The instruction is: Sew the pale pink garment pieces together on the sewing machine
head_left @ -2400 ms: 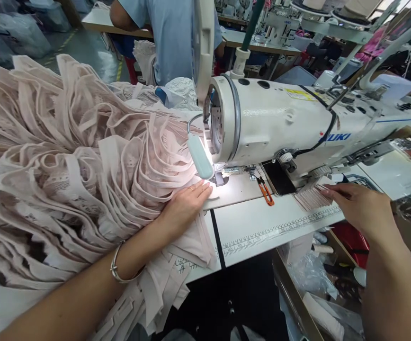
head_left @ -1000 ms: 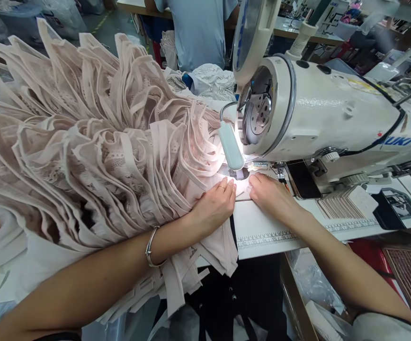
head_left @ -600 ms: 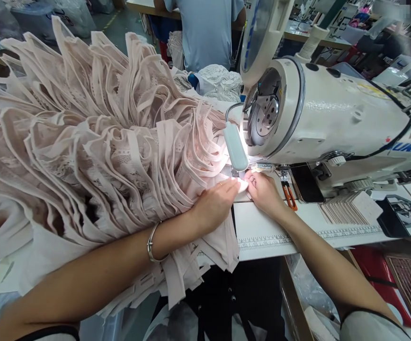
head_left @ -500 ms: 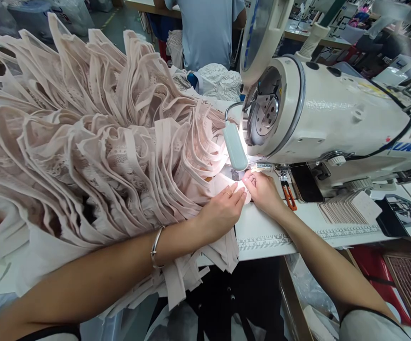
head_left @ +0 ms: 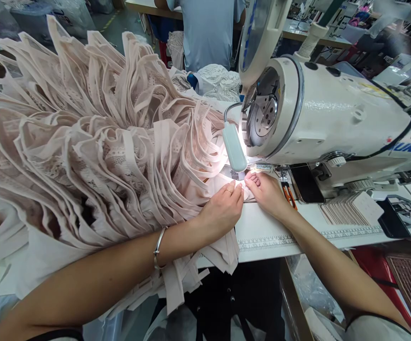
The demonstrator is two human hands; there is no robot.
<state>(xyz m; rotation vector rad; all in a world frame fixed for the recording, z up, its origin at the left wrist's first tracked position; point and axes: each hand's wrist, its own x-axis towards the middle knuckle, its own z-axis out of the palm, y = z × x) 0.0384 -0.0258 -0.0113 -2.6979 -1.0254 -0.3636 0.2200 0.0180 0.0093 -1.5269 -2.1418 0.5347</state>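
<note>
A pale pink garment [head_left: 217, 183] lies at the needle area of a white sewing machine [head_left: 336, 118], lit by a small lamp [head_left: 234, 148]. My left hand [head_left: 223, 204], with a ring and a bracelet, has its fingers bent together and pinching the fabric's near edge. Just right of it, my right hand [head_left: 267, 193] is closed on the same fabric, thumb against curled fingers. The fabric between my fingers is mostly hidden. A big pile of pale pink lace-trimmed garments [head_left: 127, 156] leans against my left forearm.
Orange-handled snips [head_left: 289, 195] and a dark phone [head_left: 308, 183] lie right of my right hand. Farther right are stacked fabric pieces [head_left: 349, 208] and a black tray [head_left: 393, 218]. A printed ruler [head_left: 269, 242] runs along the table's front edge. Another person [head_left: 208, 35] sits ahead.
My left fingers, stretched flatter on the fabric before, have curled in and drawn slightly back. My right hand has shifted a little to the right, its curled fingers now more visible.
</note>
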